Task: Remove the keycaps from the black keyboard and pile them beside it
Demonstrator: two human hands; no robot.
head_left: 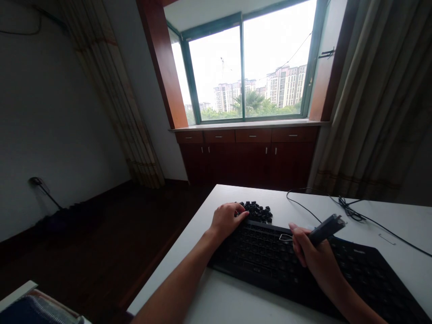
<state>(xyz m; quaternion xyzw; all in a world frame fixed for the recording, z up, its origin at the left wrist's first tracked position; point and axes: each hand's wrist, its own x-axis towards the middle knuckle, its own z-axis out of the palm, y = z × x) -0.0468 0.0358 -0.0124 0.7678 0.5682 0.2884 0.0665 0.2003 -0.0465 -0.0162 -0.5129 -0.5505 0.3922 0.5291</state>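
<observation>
A black keyboard (256,246) lies at a slant on the white table, many of its left keys stripped of their caps. Beyond its back edge is a heap of loose black keycaps (259,210). My left hand (227,218) rests at the keyboard's back left corner, against the heap. Its fingers are curled in, and whatever they hold is hidden. Over the middle of the keyboard, my right hand (308,247) grips the dark handle of a keycap puller (326,229). The puller's wire loop (285,237) points left, above the keys.
A black cable (351,209) lies bundled behind the keyboard and trails right. Near it on the white table (232,193) is a thin bent wire (386,239). Cabinets (249,157) stand under the window; at lower left is a box-like edge with dark cloth (30,308).
</observation>
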